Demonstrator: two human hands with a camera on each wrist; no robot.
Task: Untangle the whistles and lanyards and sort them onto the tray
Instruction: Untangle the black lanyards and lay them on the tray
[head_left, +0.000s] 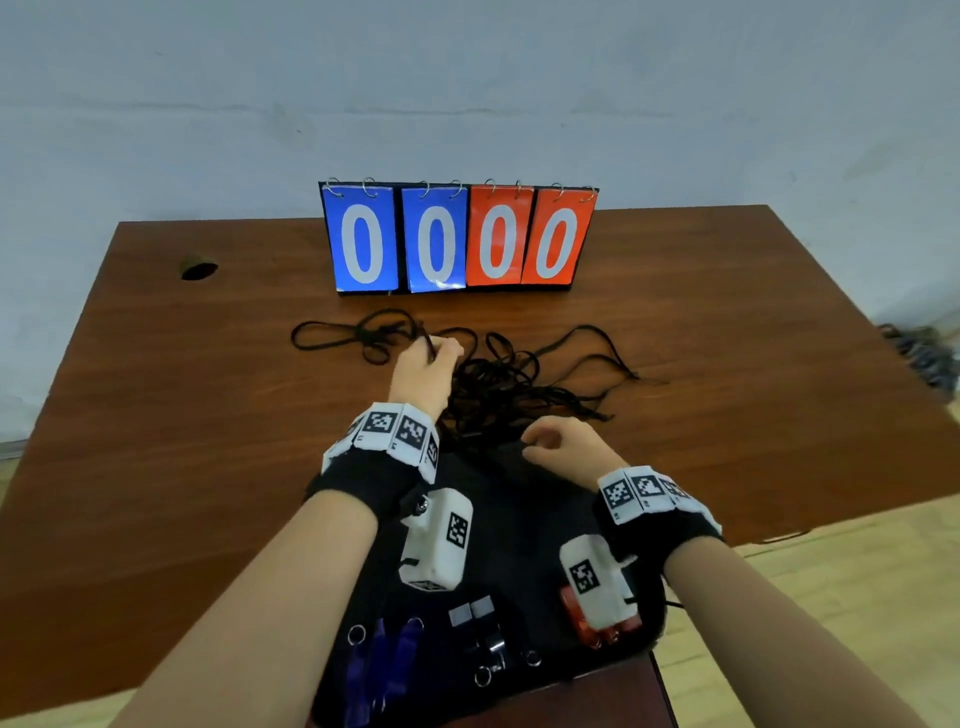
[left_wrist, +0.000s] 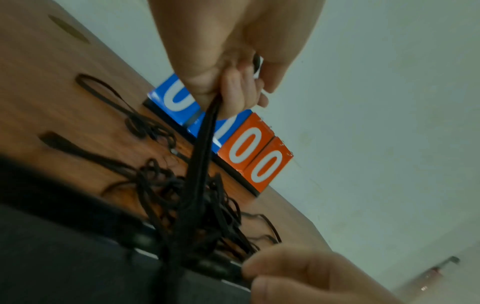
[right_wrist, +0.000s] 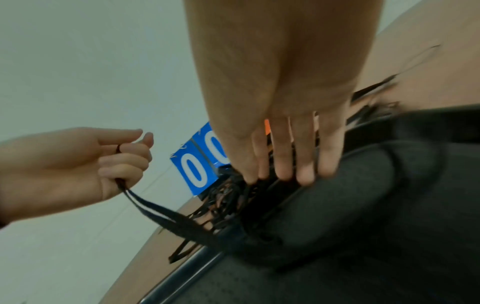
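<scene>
Already blue (head_left: 387, 660), silver (head_left: 480, 636) and red whistles (head_left: 597, 626) lie sorted on the near tray (head_left: 524, 525), while the left hand (head_left: 423, 371) pinches a doubled cord pulled from the lanyards (head_left: 498, 384) tangled beyond, and the right hand (head_left: 563, 449) presses loosely spread fingers at the tray's far edge.

Bare forearms wear black wristbands (head_left: 363, 480) ringed with white coded tags, white camera boxes (head_left: 439, 540) beneath.

Glossy wooden table (head_left: 208, 415), matt cloth lanyards (head_left: 498, 384)
</scene>
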